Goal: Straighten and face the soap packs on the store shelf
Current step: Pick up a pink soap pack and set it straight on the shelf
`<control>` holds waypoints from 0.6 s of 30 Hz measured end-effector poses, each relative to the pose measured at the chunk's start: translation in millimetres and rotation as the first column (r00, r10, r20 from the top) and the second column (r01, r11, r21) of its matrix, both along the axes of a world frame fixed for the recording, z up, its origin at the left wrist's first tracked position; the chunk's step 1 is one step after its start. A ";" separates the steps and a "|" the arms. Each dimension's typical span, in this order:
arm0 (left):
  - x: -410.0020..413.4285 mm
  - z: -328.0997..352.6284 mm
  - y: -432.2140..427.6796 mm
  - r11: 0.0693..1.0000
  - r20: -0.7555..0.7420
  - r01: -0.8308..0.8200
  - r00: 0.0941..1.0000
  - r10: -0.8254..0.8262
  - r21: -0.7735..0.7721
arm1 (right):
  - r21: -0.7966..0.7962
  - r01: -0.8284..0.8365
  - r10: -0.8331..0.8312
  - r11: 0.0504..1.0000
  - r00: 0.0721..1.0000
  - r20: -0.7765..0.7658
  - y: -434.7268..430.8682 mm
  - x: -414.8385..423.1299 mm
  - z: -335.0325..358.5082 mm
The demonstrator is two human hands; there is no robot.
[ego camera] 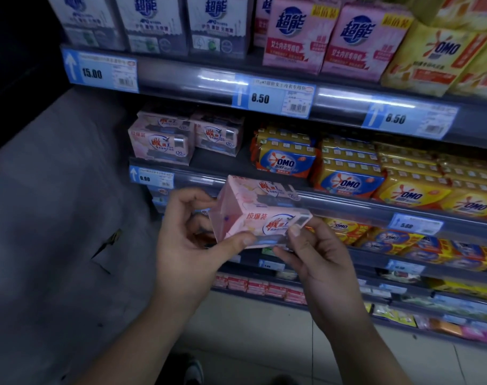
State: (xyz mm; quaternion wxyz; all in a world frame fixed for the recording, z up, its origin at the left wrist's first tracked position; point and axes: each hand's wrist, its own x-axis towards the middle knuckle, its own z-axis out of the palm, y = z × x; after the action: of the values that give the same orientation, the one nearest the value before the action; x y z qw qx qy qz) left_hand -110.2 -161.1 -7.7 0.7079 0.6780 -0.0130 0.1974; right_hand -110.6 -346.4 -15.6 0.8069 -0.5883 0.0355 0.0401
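Note:
A pink soap pack (257, 211) is held in front of the shelf, tilted, its printed front facing me. My left hand (192, 240) grips its left end and lower edge. At the lower right corner my right hand (314, 254) pinches it with thumb and fingers. Two matching pink packs (161, 141) stand on the middle shelf (209, 169) at its left end, one set further back (218, 134). A bare gap on that shelf lies just behind the held pack.
Yellow and orange OMO packs (347, 176) fill the middle shelf to the right. Grey and pink packs (297, 34) line the upper shelf. Lower shelves hold more goods. A grey wall (56, 190) bounds the left side; tiled floor below.

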 end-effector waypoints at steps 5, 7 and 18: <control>14.8 -11.8 7.5 0.996 -0.110 -0.081 0.990 0.085 0.036 | -0.084 0.078 -0.077 0.993 0.997 0.014 12.6 13.1 -2.5; 25.2 -16.5 10.7 0.993 -0.141 -0.120 0.983 0.120 0.008 | -0.108 0.063 -0.059 0.992 0.998 0.037 21.9 21.8 0.0; 110.2 -39.3 36.3 0.986 -0.124 -0.112 0.984 0.127 0.128 | -0.259 -0.008 0.016 0.966 1.000 0.027 57.6 76.0 0.0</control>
State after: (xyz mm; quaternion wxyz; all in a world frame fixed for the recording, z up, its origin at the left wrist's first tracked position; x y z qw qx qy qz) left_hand 0.0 -124.8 -47.0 0.6520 0.7305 0.0628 0.1931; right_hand -34.6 -288.8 -15.6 0.7232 -0.6894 0.0251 0.0314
